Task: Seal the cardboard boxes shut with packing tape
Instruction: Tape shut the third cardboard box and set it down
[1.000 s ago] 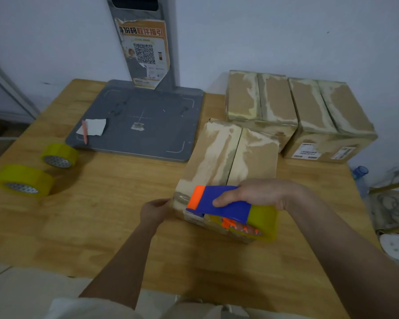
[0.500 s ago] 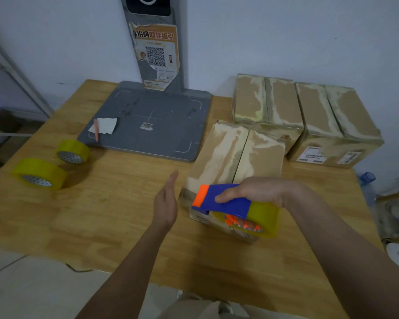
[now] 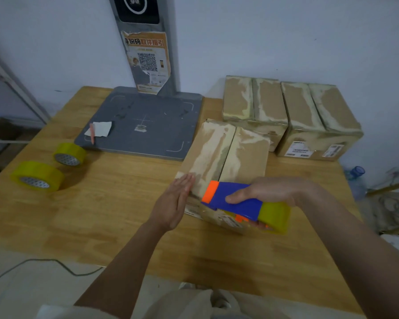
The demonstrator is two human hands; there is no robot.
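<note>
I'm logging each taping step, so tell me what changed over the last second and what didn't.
The left hand let go of the near box at its left corner, lifted clear with fingers straight, then came back flat against that box's left edge. The right hand kept its grip on the tape dispenser at the box's near end. The two back boxes and spare tape rolls stayed put.

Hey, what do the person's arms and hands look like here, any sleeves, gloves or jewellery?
Both forearms are bare down to the hands, with no sleeves covering them. The left hand and right hand wear no gloves, and no rings, watch or wristbands show. Pale beige clothing appears at the bottom edge, nearest the body.
</note>
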